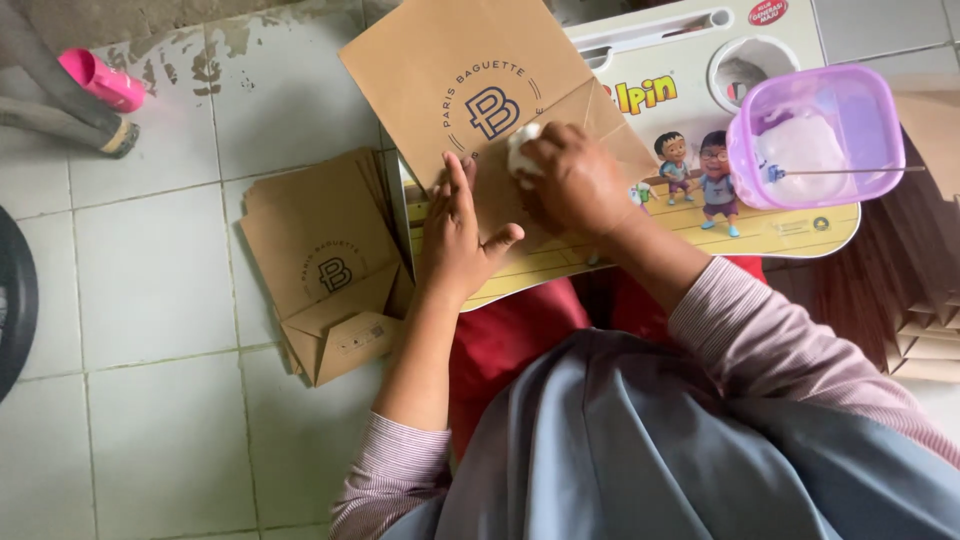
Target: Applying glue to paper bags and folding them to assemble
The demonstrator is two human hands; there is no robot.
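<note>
A flat brown paper bag [470,90] with a round printed logo lies on a small cartoon-printed lap table [780,235]. My left hand [455,230] rests flat on the bag's lower edge, fingers spread. My right hand [575,180] is closed on a small white wad [520,150] and presses it onto the bag's folded bottom flap.
A stack of folded brown paper bags [325,265] lies on the tiled floor to the left. A purple plastic tub [820,135] with white paste and a thin stick sits on the table's right. More brown folded paper [925,300] is at the right. A pink object [100,80] lies far left.
</note>
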